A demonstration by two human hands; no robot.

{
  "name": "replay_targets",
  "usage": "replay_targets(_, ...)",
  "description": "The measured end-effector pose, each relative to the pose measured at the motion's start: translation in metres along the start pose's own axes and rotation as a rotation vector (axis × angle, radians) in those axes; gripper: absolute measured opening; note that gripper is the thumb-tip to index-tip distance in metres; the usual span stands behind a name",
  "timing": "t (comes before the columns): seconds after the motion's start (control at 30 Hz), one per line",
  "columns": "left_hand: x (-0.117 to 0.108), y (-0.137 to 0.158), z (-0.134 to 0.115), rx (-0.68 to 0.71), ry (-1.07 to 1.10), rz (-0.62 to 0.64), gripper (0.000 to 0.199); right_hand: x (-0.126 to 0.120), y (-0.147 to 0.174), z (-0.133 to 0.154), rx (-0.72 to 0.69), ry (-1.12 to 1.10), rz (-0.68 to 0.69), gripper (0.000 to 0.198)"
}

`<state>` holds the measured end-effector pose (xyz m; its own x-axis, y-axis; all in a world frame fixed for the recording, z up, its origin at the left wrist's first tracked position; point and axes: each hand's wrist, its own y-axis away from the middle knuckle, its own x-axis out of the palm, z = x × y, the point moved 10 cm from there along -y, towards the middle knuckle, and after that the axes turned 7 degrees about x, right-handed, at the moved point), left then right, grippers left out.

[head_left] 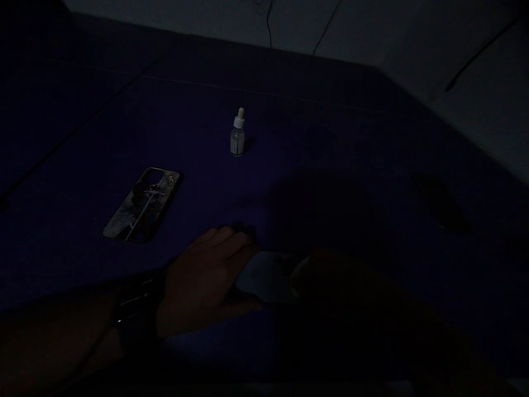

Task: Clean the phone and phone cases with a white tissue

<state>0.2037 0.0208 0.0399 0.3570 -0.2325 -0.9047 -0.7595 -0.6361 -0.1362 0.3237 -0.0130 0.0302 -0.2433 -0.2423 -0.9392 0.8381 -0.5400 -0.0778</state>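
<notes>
In the dim light my left hand point(210, 275), with a smartwatch point(134, 303) on its wrist, is closed around the left end of a flat phone point(266, 275). Its thumb and fingers lie along opposite edges of the phone, which looks bluish grey. My right hand point(334, 281) is almost lost in shadow over the phone's right end. A small pale edge point(301, 266) shows at its fingertips, too dark to name. Up and left of my left hand lies a phone case point(142, 207) with a printed picture and a camera cutout.
A small dropper bottle point(237, 140) stands upright on the purple-blue table point(206, 127) beyond my hands. Far to the right lies a dark flat rectangular object point(442, 204). Thin cables point(269, 25) hang against the pale wall point(185, 22) at the back.
</notes>
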Motion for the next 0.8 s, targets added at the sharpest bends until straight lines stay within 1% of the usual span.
replay_targets(0.07,0.000,0.000,-0.001,0.007,0.002,0.001,0.059,-0.001,-0.003,0.005,-0.022,-0.015,-0.011,0.019)
replay_targets(0.23,-0.003,0.000,0.000,-0.003,-0.016,-0.013,0.060,-0.008,-0.011,0.000,0.058,-0.166,-0.047,0.017)
replay_targets(0.3,-0.002,0.000,0.000,-0.008,-0.016,-0.012,0.063,-0.016,-0.009,-0.009,0.104,-0.232,-0.114,0.014)
replay_targets(0.4,0.001,0.002,0.001,-0.029,-0.012,-0.009,0.065,-0.031,-0.003,-0.022,0.157,-0.294,-0.267,0.015)
replay_targets(0.43,0.001,0.003,0.000,-0.026,-0.007,-0.008,0.069,-0.034,-0.002,-0.023,0.156,-0.297,-0.303,0.016)
replay_targets(0.47,0.000,0.004,0.000,-0.025,0.002,-0.005,0.077,-0.034,-0.002,-0.023,0.147,-0.285,-0.315,0.018)
replay_targets(0.53,-0.005,0.008,0.002,-0.031,0.001,-0.006,0.100,-0.031,-0.005,-0.020,0.121,-0.244,-0.290,0.024)
replay_targets(0.57,-0.008,0.011,0.003,-0.040,-0.014,0.011,0.108,-0.028,-0.007,-0.017,0.094,-0.215,-0.261,0.027)
replay_targets(0.6,-0.012,0.014,0.006,-0.049,-0.040,0.036,0.110,-0.026,-0.008,-0.014,0.064,-0.181,-0.224,0.031)
replay_targets(0.63,-0.015,0.018,0.008,-0.054,-0.071,0.069,0.108,-0.023,-0.008,-0.011,0.037,-0.145,-0.186,0.034)
replay_targets(0.7,-0.020,0.028,0.013,-0.050,-0.113,0.125,0.094,-0.020,-0.005,-0.009,0.011,-0.082,-0.128,0.040)
replay_targets(0.73,-0.022,0.033,0.016,-0.047,-0.113,0.132,0.087,-0.018,-0.002,-0.011,0.019,-0.060,-0.107,0.043)
replay_targets(0.8,-0.026,0.044,0.022,-0.038,-0.061,0.087,0.075,-0.014,0.008,-0.016,0.047,-0.034,-0.075,0.049)
